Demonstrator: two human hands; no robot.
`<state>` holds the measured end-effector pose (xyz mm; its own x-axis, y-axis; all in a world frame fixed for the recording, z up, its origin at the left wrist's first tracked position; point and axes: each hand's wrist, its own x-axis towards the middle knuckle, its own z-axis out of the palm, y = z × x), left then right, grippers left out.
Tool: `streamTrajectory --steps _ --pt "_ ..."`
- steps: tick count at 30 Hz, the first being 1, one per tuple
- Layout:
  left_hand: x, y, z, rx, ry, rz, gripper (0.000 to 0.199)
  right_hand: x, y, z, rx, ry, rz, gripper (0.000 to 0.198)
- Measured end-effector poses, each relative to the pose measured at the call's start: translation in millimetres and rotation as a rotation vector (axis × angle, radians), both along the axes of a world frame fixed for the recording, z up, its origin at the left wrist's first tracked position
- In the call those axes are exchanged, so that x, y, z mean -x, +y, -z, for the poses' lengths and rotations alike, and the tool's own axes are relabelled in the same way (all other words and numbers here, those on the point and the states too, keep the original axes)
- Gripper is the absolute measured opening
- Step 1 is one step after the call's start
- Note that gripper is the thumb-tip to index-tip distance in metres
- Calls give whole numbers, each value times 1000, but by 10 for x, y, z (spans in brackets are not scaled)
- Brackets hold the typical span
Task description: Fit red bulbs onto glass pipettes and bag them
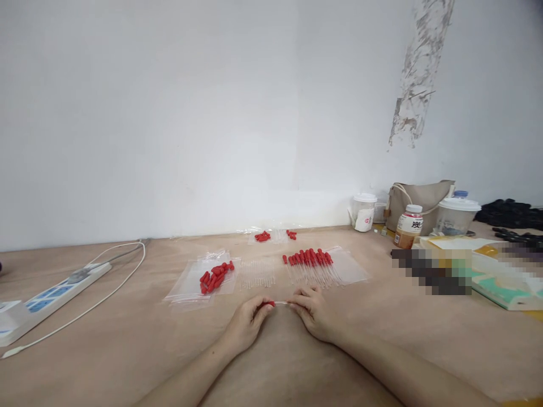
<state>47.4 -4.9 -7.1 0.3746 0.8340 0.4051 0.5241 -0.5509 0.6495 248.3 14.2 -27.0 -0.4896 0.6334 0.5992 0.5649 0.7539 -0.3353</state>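
Note:
Between finger and thumb, my left hand [249, 322] pinches a red rubber dropper bulb [271, 303], mostly hidden by the fingers. A thin clear dropper tube [281, 303] runs from the bulb to my right hand [313, 311], whose fingers are closed on its other end. Beyond my hands lies a row of bare clear tubes [258, 273]. To their right, several droppers with red bulbs [309, 258] are laid side by side, partly over a clear plastic bag [350, 267]. Loose red bulbs [215, 277] form a pile on plastic bags [186, 284] at the left.
More red bulbs [262, 236] in plastic lie near the wall. A power strip [59, 297] with a white cable [111, 298] is at the left. On the right stand a lidded cup [363, 213], a bottle [408, 227], a clear cup [456, 217] and a beige bag [419, 195].

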Motion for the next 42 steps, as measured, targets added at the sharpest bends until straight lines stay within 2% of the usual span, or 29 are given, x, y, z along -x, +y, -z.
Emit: streamTrajectory --steps 10,18,29,32,36,39,42 --pt "13 -40 10 -24 183 46 25 -57 -12 -158 -40 -203 16 28" --pt "22 -55 22 -112 242 12 19 -8 -67 -130 -19 -215 38 23" --pt "63 -2 46 -215 306 54 21 139 -102 -109 31 -245 60 24" --pt "70 43 14 -237 286 45 19 143 -110 -157 5 -233 99 26" --pt "112 78 -47 -300 263 40 18 94 -116 -207 -101 -256 130 25" --pt "258 138 -72 -403 321 -52 21 5 -83 -218 -112 -268 214 24" --pt "536 264 -72 -468 365 -332 21 -121 28 -238 50 -150 433 25"
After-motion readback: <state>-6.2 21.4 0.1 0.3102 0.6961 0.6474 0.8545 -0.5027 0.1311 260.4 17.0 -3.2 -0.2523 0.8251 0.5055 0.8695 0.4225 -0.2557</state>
